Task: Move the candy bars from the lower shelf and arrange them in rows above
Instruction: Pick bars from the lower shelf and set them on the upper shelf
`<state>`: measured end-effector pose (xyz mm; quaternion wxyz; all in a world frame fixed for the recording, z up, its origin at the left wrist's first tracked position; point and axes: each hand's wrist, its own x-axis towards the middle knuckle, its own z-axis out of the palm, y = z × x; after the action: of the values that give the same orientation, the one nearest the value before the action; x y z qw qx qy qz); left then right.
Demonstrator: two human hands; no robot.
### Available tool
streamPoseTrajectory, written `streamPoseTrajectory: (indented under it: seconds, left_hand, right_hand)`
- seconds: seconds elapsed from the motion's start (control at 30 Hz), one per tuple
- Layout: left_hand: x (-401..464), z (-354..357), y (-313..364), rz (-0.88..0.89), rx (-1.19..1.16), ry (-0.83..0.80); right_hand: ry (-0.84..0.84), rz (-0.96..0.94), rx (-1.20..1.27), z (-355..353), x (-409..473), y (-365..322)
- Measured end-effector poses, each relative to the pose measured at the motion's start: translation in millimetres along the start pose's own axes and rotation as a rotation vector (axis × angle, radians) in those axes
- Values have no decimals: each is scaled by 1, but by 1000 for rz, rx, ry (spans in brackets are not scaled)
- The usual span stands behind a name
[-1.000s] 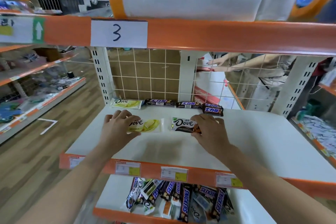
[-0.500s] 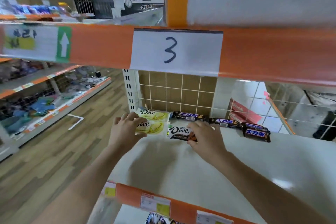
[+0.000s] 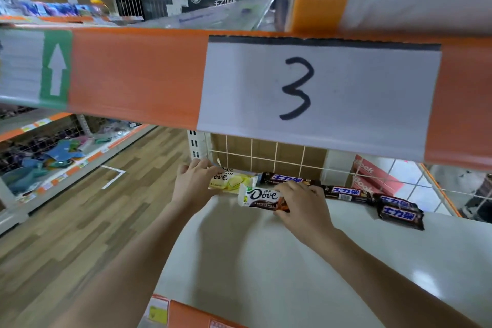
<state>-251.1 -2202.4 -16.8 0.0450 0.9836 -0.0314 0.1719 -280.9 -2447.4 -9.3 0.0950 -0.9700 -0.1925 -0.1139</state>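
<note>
Forearms reach in from the bottom edge over the white shelf (image 3: pixel 266 261), whose orange front lip shows a price tag at the near corner. We note the right hand (image 3: pixel 300 208) with fingers curled over the right end of a brown-and-white Dove bar (image 3: pixel 262 196), gripping it low over the shelf; whether the bar touches the surface we cannot tell. Just left and slightly farther back, the left hand (image 3: pixel 193 184) lies against the left end of a yellow Dove bar (image 3: pixel 234 181), fingers bent round its edge, holding it at the back of the shelf. A second yellow wrapper seems to sit behind it, though we cannot be sure. Beyond the right hand, four dark Snickers bars (image 3: pixel 346 193) run in a line along the wire grid backing (image 3: pixel 266 157), the rightmost pair (image 3: pixel 399 212) lying close together and nearer to us. Overhead, the orange shelf edge carries a white label (image 3: pixel 319 96) marked 3 and a green arrow sticker (image 3: pixel 56 69) pointing up. Far left, another aisle of shelving stands across the wood floor (image 3: pixel 93 208).
</note>
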Motion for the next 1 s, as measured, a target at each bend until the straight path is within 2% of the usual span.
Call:
streamPoseTrajectory:
  seconds: [0.5, 1.0]
  left_hand:
    - [7, 0, -6, -28, -86, 13]
    - [-45, -15, -61, -121, -91, 13]
  right_hand:
    - [-8, 5, -10, 1, 3, 2]
    - [-68, -75, -38, 17, 50, -73]
